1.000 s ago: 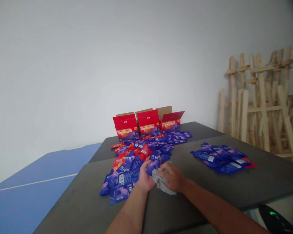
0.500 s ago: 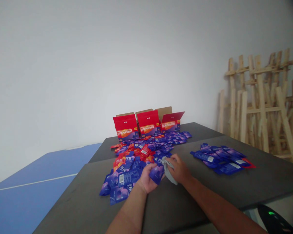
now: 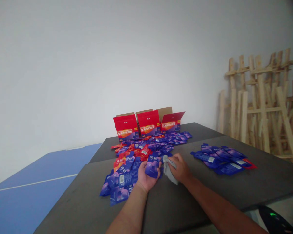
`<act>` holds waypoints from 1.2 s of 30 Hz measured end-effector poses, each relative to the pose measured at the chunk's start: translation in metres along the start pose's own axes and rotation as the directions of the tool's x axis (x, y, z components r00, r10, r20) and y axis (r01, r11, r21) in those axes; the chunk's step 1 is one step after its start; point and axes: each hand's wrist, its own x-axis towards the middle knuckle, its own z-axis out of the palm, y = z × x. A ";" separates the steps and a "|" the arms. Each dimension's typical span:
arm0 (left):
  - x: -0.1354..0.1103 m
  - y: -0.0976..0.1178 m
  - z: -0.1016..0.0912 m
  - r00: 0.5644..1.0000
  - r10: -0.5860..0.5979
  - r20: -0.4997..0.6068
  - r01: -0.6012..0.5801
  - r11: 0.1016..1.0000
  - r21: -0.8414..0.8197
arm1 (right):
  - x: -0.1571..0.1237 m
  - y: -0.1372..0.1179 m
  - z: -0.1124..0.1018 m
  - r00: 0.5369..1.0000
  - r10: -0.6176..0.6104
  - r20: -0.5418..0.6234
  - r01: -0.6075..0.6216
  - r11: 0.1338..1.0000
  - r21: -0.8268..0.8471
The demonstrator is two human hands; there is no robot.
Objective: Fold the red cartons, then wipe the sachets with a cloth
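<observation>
My left hand (image 3: pixel 146 177) holds a purple-blue pouch (image 3: pixel 151 166) upright, its printed face toward me, at the near edge of a large pile of blue and red pouches (image 3: pixel 136 152). My right hand (image 3: pixel 180 169) is closed on a crumpled grey cloth (image 3: pixel 168 167) right beside the pouch, the cloth touching or nearly touching its right side. Both forearms reach in from the bottom over the dark grey table (image 3: pixel 197 195).
Three open red cartons (image 3: pixel 148 123) stand at the back of the pile. A smaller heap of blue pouches (image 3: pixel 222 157) lies to the right. Wooden frames (image 3: pixel 261 104) lean on the wall at right. A blue table (image 3: pixel 34 182) adjoins on the left.
The left hand lifted a pouch out of the pile and turned it upright. The right hand with the cloth moved up from the table to the pouch's side.
</observation>
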 end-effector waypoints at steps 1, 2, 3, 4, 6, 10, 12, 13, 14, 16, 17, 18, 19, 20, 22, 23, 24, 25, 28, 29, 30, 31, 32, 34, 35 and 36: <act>0.001 0.000 0.000 1.000 0.014 -0.019 -0.014 1.000 0.005 | -0.001 -0.003 0.000 0.999 -0.031 0.005 0.031 0.999 0.012; 0.001 0.000 0.001 0.999 0.035 -0.040 -0.034 0.999 0.013 | -0.001 -0.006 -0.001 0.998 -0.059 0.006 0.059 0.998 0.024; 0.002 0.000 0.002 0.997 0.059 -0.057 -0.058 0.998 0.020 | -0.002 -0.008 -0.001 0.996 -0.084 0.005 0.084 0.996 0.035; 0.003 0.000 0.004 0.994 0.089 -0.071 -0.088 0.996 0.026 | -0.002 -0.010 -0.001 0.994 -0.105 0.003 0.105 0.993 0.046; 0.005 -0.001 0.007 0.982 0.163 -0.091 -0.161 0.987 0.030 | -0.002 -0.012 -0.002 0.992 -0.126 -0.007 0.126 0.990 0.064; 0.009 -0.001 0.008 0.941 0.300 -0.160 -0.301 0.954 0.017 | -0.002 -0.013 -0.004 0.990 -0.137 -0.033 0.139 0.987 0.082; 0.011 -0.002 0.007 0.912 0.352 -0.210 -0.351 0.935 0.043 | -0.003 -0.014 -0.004 0.987 -0.156 -0.043 0.159 0.984 0.077; 0.012 -0.002 0.006 0.901 0.373 -0.220 -0.366 0.928 0.074 | -0.004 -0.014 -0.004 0.984 -0.172 -0.045 0.175 0.982 0.070; 0.013 -0.003 0.005 0.898 0.387 -0.210 -0.370 0.922 0.114 | -0.005 -0.015 -0.003 0.980 -0.192 -0.043 0.194 0.979 0.061; 0.013 -0.006 0.004 0.906 0.398 -0.142 -0.367 0.908 0.202 | -0.008 -0.017 -0.001 0.968 -0.251 -0.020 0.251 0.967 0.041; 0.014 -0.008 0.004 0.911 0.399 -0.100 -0.367 0.898 0.242 | -0.009 -0.017 0.000 0.958 -0.288 0.003 0.288 0.957 0.032; 0.014 -0.010 0.003 0.918 0.393 -0.061 -0.363 0.890 0.276 | -0.010 -0.018 0.001 0.945 -0.326 0.036 0.325 0.945 0.026; 0.014 -0.013 0.003 0.925 0.379 -0.026 -0.354 0.885 0.303 | -0.010 -0.018 0.003 0.929 -0.363 0.077 0.362 0.932 0.025; 0.014 -0.015 0.003 0.933 0.361 0.003 -0.342 0.881 0.327 | -0.010 -0.018 0.004 0.911 -0.395 0.121 0.395 0.918 0.026; 0.013 -0.021 0.003 0.949 0.312 0.049 -0.307 0.875 0.374 | -0.008 -0.018 0.006 0.884 -0.428 0.188 0.433 0.901 0.017; 0.013 -0.023 0.003 0.956 0.286 0.064 -0.288 0.872 0.396 | -0.007 -0.017 0.006 0.881 -0.425 0.206 0.434 0.901 0.003; 0.012 -0.025 0.004 0.963 0.261 0.072 -0.267 0.868 0.418 | -0.005 -0.016 0.005 0.885 -0.413 0.215 0.426 0.905 -0.016; 0.011 -0.027 0.004 0.968 0.239 0.073 -0.246 0.864 0.439 | -0.004 -0.014 0.004 0.895 -0.391 0.214 0.407 0.912 -0.037; 0.008 -0.031 0.004 0.984 0.167 0.069 -0.178 0.849 0.497 | 0.000 -0.008 0.000 0.938 -0.297 0.179 0.317 0.943 -0.098; 0.007 -0.031 0.004 0.988 0.139 0.062 -0.151 0.844 0.515 | 0.000 -0.006 -0.001 0.951 -0.265 0.158 0.284 0.952 -0.114; 0.007 -0.032 0.003 0.992 0.114 0.051 -0.124 0.839 0.529 | 0.001 -0.003 -0.002 0.963 -0.234 0.134 0.251 0.960 -0.126; 0.007 -0.032 0.002 0.995 0.094 0.038 -0.099 0.836 0.540 | 0.002 0.001 -0.002 0.973 -0.205 0.109 0.218 0.967 -0.133; 0.007 -0.031 0.001 0.996 0.080 0.024 -0.080 0.833 0.547 | 0.003 0.005 -0.002 0.981 -0.175 0.083 0.185 0.974 -0.133; 0.008 -0.030 -0.001 0.997 0.072 0.001 -0.061 0.833 0.549 | 0.005 0.012 -0.001 0.994 -0.109 0.022 0.111 0.986 -0.123; 0.008 -0.029 -0.001 0.997 0.074 -0.008 -0.058 0.837 0.545 | 0.006 0.015 -0.001 0.997 -0.074 -0.010 0.072 0.991 -0.116; 0.009 -0.028 -0.002 0.997 0.076 -0.019 -0.055 0.844 0.533 | 0.007 0.018 -0.001 0.998 -0.041 -0.043 0.036 0.993 -0.109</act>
